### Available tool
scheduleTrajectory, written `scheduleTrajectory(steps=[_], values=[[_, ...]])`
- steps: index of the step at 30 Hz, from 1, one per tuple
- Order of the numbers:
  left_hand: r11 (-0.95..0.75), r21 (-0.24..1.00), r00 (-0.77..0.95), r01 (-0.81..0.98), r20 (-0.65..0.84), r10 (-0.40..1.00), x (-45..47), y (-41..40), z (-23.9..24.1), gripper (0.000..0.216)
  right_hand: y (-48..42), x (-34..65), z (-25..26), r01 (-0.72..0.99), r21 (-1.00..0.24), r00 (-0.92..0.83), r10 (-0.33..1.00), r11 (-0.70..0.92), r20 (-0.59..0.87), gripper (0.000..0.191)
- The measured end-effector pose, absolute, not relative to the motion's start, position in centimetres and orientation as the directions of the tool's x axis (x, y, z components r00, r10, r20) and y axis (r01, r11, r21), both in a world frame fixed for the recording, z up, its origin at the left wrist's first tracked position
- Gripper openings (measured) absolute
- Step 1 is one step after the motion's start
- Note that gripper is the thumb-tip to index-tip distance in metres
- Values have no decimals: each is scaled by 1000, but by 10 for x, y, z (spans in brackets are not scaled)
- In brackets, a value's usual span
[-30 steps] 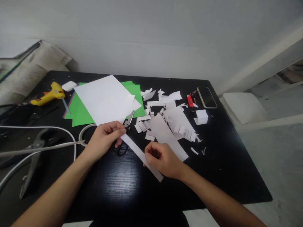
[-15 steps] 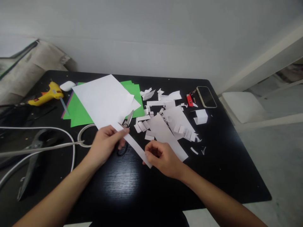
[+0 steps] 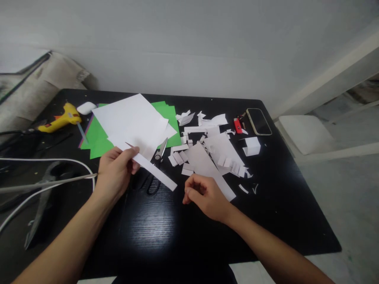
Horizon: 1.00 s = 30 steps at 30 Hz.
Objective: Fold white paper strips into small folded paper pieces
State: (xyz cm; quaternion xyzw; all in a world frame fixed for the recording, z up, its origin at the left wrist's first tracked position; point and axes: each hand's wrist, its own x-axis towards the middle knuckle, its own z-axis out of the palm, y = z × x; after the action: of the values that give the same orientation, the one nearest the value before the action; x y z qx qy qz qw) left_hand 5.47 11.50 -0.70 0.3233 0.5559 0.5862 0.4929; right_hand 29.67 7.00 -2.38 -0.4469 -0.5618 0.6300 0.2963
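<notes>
My left hand (image 3: 117, 167) pinches a long white paper strip (image 3: 155, 170) near its upper left end, between thumb and fingers. The strip slants down to the right above the black table. My right hand (image 3: 205, 195) is apart from the strip's lower end, its fingers curled and pressed together; whether something small is in them I cannot make out. Scissors (image 3: 160, 152) with black handles lie beneath the strip, blades pointing away and partly covered. Large white paper sheets (image 3: 130, 118) rest on green sheets (image 3: 96, 148) beyond my left hand.
White paper scraps (image 3: 177, 156) and cut sheets (image 3: 204, 165) lie beyond my right hand. A red lighter (image 3: 237, 125), a phone (image 3: 258, 121) and a folded white paper piece (image 3: 251, 146) are at right. At left are a yellow glue gun (image 3: 63, 118) and a white cable (image 3: 59, 159).
My left hand has moved left and slightly up, carrying the strip. The strip's lower end has come away from my right hand, which stays in nearly the same place.
</notes>
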Motion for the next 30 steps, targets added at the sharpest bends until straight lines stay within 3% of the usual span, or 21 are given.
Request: scheduleTrajectory(steps=[3, 5, 8, 11, 16, 21, 30], values=[[206, 976, -112, -76, -214, 970, 62, 106, -12, 26, 69, 295, -24, 116, -992, -308, 947, -55, -88, 7], [275, 961, 29, 37, -277, 961, 71, 96, -16, 28, 67, 293, -25, 128, -991, -290, 957, 41, 2, 17], [353, 933, 149, 72, -360, 921, 87, 85, -19, 26, 62, 289, -29, 174, -974, -348, 934, 143, 75, 39], [361, 931, 209, 55, -364, 908, 94, 81, -19, 29, 59, 285, -34, 220, -955, -354, 929, 198, 110, 41], [332, 943, 264, 6, -322, 909, 93, 82, -18, 32, 60, 285, -35, 145, -989, -327, 943, -18, -65, 28], [301, 954, 328, 3, -285, 900, 90, 84, -19, 27, 67, 286, -28, -83, -944, -362, 892, -319, -270, 35], [261, 965, 372, 16, -248, 894, 86, 88, -19, 18, 72, 289, -24, -188, -869, -427, 835, -458, -347, 33]])
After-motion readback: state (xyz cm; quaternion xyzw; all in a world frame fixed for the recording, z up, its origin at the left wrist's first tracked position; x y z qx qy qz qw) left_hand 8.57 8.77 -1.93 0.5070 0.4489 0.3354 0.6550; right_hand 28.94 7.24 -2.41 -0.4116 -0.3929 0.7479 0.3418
